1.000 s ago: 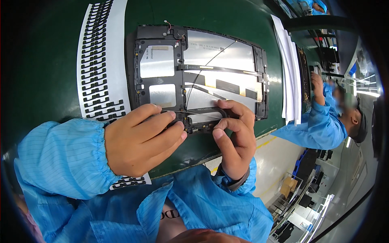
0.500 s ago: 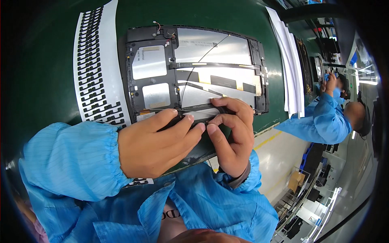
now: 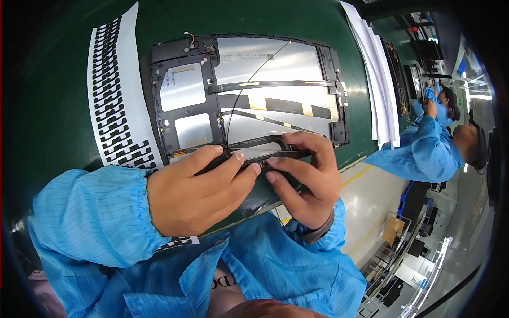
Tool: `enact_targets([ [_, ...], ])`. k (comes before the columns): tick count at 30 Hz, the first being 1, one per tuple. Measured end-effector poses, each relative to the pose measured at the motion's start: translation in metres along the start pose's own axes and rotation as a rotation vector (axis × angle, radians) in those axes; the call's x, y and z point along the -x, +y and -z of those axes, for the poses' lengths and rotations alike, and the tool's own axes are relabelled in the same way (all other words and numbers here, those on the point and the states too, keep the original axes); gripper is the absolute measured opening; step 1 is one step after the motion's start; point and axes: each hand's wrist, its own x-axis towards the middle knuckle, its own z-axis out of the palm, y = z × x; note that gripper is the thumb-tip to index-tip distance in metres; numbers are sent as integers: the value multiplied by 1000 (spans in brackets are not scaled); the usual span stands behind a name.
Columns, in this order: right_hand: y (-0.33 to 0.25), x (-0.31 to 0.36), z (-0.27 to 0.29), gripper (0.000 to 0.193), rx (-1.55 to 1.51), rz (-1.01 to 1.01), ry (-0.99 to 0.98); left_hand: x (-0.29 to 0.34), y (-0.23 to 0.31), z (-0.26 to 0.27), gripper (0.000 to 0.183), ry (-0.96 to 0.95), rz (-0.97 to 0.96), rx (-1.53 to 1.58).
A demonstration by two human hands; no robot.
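A flat electronic device housing [image 3: 265, 69], perhaps a tablet's, lies with bare silver plates, a black plastic frame and dark flat cables showing. At its near edge is a black looped strip [image 3: 273, 140]; whether it is part of the frame, I cannot tell. My left hand [image 3: 199, 191] is bent over the near left edge, its fingertips pressed along the black rim. My right hand [image 3: 313, 175] curls round the near edge at the strip's right end, forefinger on top and thumb close in front. My fingers cover part of this edge.
A white sheet [image 3: 143, 114] with rows of black die-cut pieces lies left of the housing on the green tabletop [image 3: 249, 16]. White sheets [image 3: 374, 79] are stacked to the right. Beyond, a person in a blue smock [image 3: 424, 153] works at the bench.
My right hand has shifted slightly right and down, its thumb and fingers a little farther apart. More of the black looped strip shows. The housing and sheet appear slightly farther left in view.
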Motion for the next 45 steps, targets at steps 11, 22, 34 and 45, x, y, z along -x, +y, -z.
enact_targets([
  [11, 5, 2, -5, 24, 98, 110, 18, 1, 2, -5, 19, 39, -1, 21],
  [22, -12, 1, -16, 29, 497, 425, 3, 0, 9, 2, 27, 18, 14, -93],
  [34, -70, -28, -54, 19, 244, 384, -37, 83, -7, 35, 56, 2, 600, 6],
  [45, -74, -47, -124, 10, 488, 435, -16, 87, -2, 39, 63, -122, 673, -62],
])
